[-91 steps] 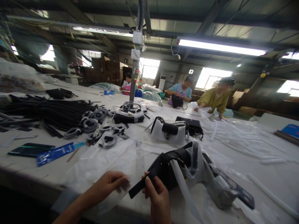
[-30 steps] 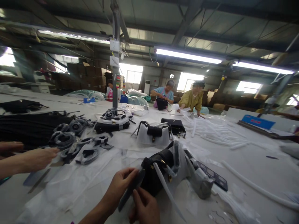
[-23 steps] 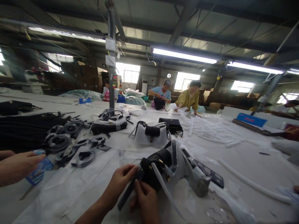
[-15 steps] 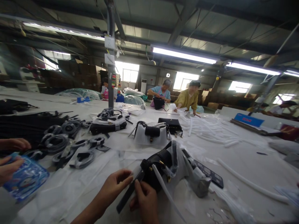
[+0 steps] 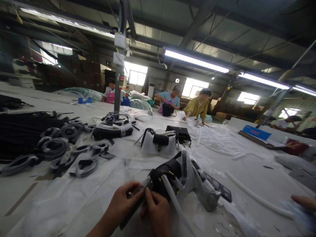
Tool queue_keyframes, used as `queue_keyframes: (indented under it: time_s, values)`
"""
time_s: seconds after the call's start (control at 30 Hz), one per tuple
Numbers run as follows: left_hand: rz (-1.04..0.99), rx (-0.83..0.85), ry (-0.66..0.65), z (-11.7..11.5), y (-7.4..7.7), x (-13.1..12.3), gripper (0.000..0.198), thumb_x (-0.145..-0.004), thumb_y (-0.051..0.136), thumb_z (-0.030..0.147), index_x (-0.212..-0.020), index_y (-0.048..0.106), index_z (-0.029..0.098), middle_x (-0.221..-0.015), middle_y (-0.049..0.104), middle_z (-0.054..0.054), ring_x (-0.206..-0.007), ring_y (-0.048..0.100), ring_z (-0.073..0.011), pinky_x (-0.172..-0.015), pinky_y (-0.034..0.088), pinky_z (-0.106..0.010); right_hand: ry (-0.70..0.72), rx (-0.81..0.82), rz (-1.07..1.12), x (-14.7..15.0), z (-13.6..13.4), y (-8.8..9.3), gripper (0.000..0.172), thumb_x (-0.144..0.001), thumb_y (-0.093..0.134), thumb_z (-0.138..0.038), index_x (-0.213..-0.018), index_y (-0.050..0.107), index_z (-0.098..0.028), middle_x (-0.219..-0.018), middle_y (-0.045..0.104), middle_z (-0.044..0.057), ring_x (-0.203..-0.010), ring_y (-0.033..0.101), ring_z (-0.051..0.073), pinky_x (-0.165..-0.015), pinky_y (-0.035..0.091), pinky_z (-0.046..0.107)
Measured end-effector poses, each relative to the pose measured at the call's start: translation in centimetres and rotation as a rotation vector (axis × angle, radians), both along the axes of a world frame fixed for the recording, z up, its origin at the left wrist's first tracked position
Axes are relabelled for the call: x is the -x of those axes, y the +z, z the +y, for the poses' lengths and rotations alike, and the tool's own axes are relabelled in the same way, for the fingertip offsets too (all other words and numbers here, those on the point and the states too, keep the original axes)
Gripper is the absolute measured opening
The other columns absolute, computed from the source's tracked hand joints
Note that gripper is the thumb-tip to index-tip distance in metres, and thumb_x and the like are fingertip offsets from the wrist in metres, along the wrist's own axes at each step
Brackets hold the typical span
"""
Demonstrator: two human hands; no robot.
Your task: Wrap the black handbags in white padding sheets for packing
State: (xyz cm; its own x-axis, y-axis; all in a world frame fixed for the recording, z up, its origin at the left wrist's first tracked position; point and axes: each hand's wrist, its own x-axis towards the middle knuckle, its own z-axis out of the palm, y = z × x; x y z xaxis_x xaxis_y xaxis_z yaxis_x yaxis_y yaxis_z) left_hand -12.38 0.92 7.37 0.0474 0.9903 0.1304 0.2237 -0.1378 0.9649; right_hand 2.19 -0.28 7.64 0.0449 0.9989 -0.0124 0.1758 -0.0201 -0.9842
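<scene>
A black handbag (image 5: 168, 176), partly wrapped in clear plastic, lies on the white table (image 5: 249, 168) in front of me. A flat black strap (image 5: 132, 212) runs from it down toward me. My left hand (image 5: 122, 204) is closed, pinching the strap and a bit of clear film near the bag. Right beside it, my right hand (image 5: 155, 214) also grips the strap, thumb pressed on top.
A white handbag (image 5: 159, 143), two more black bags (image 5: 112, 128) (image 5: 179, 133), coiled straps (image 5: 55, 146) and white foam tubes (image 5: 222, 141) lie on the table. A dark flat card (image 5: 218, 187) sits right of my bag. Three people work at the far end; another person's fingers (image 5: 303, 200) show at right.
The other person's hands with the blue packet have left the left edge. Both my hands have closed in on the strap nearer the bag. Fingers have appeared at the right edge.
</scene>
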Motion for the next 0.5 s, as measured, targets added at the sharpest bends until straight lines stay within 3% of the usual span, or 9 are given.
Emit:
queue_keyframes:
  time_s: [0.13,0.3,0.4,0.5]
  values:
    - [0.035,-0.079,0.078,-0.4,-0.1,-0.5,0.030,-0.085,0.065,0.048,-0.103,0.071,0.024,-0.093,0.071,-0.001,-0.086,0.066,-0.0204,-0.071,0.050,-0.027,0.020,0.039,0.067,0.1,0.2,0.0,0.060,-0.080,0.056,-0.073,-0.067,0.069,-0.015,-0.042,0.058,0.003,-0.037,0.053,0.014,-0.041,0.041,0.021]
    - [0.071,-0.205,0.098,-1.0,-0.2,-1.1,0.019,-0.089,0.062,0.041,-0.095,0.071,0.027,-0.090,0.068,0.000,-0.078,0.063,-0.0163,-0.067,0.048,-0.025,0.004,0.119,0.249,0.4,0.6,-0.6,0.069,-0.071,0.055,-0.084,-0.066,0.064,-0.015,-0.043,0.057,0.003,-0.034,0.052,0.013,-0.038,0.041,0.022]
    - [0.150,-0.359,0.111,-1.6,-0.6,-1.3,0.015,-0.092,0.060,0.031,-0.102,0.071,0.030,-0.097,0.068,0.000,-0.085,0.064,-0.0151,-0.075,0.051,-0.023,-0.016,0.115,0.266,0.5,0.9,-0.5,0.069,-0.066,0.061,-0.084,-0.062,0.062,-0.015,-0.046,0.057,0.003,-0.034,0.051,0.013,-0.036,0.040,0.022]
    - [0.331,-0.572,0.127,-2.2,-1.1,-1.3,0.028,-0.094,0.056,0.022,-0.118,0.065,0.033,-0.104,0.067,0.000,-0.096,0.065,-0.0147,-0.084,0.054,-0.021,-0.008,0.105,0.286,0.6,1.0,-0.1,0.067,-0.066,0.063,-0.082,-0.059,0.059,-0.015,-0.049,0.056,0.003,-0.035,0.048,0.011,-0.035,0.036,0.021]
